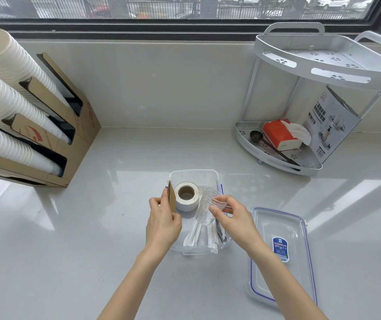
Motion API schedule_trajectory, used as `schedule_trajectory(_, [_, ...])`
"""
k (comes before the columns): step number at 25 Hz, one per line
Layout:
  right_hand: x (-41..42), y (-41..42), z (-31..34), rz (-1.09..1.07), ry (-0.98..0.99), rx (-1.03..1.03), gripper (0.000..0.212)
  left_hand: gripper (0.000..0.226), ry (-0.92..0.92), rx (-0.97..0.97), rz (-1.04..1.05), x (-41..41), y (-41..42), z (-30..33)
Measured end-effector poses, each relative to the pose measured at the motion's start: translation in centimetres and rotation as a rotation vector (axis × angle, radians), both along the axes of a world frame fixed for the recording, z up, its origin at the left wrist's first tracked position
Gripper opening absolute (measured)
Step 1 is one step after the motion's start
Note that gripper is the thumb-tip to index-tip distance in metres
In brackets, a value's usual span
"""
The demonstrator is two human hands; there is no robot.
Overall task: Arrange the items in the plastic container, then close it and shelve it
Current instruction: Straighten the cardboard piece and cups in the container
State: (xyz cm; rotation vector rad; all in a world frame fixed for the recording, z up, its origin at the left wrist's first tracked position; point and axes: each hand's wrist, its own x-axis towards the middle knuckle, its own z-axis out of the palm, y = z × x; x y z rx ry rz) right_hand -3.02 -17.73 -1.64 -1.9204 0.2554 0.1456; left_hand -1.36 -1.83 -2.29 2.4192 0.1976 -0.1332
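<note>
A clear plastic container [194, 175] stands open on the white counter in front of me. Inside it a white tape roll [186, 198] lies flat, and several white wrapped utensils [196, 234] lean at the near end. My left hand [163, 224] holds a brown cardboard piece [171, 197] upright at the container's left wall. My right hand [233, 217] grips a stack of clear plastic cups [208, 209], tilted over the container's right side. The container's clear lid [281, 255], blue-edged with a blue label, lies flat on the counter to the right.
A white two-tier corner shelf rack [323, 65] stands at the back right; its lower tier holds an orange tissue pack [277, 133], a dark spoon [255, 136] and a printed box [332, 125]. A cardboard dispenser [74, 135] with paper cup stacks [7, 100] fills the left.
</note>
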Motion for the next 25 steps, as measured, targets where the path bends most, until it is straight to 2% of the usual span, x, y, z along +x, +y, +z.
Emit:
schedule_trajectory(4, [0.0,-0.1,-0.2,-0.003,0.014,-0.011,0.023,0.065,0.029,0.074,0.02,-0.2,-0.4,-0.8])
schedule_trajectory(8, [0.0,-0.1,-0.3,0.0,0.022,-0.008,0.02,0.06,0.089,0.089,0.03,0.4,-0.8,-1.5])
schedule_trajectory(10, [0.0,0.0,-0.4,0.001,0.021,-0.004,0.018,0.06,0.064,0.106,0.015,0.5,-0.8,-2.1])
schedule_trajectory(13, [0.1,0.0,-0.5,0.003,0.022,-0.007,0.021,0.063,0.0,0.154,-0.009,0.4,-0.8,-3.2])
schedule_trajectory(17, [0.1,0.1,-0.8,0.009,0.034,-0.013,0.023,0.074,0.078,0.182,-0.003,0.2,-0.9,-4.5])
schedule_trajectory(20, [0.1,0.2,-0.8,0.017,0.033,-0.014,0.017,0.081,0.125,0.178,-0.017,0.4,-0.8,-4.7])
schedule_trajectory(25, [0.1,0.2,-0.7,0.022,0.033,-0.012,0.015,0.084,0.163,0.196,-0.074,0.5,-0.3,-4.3])
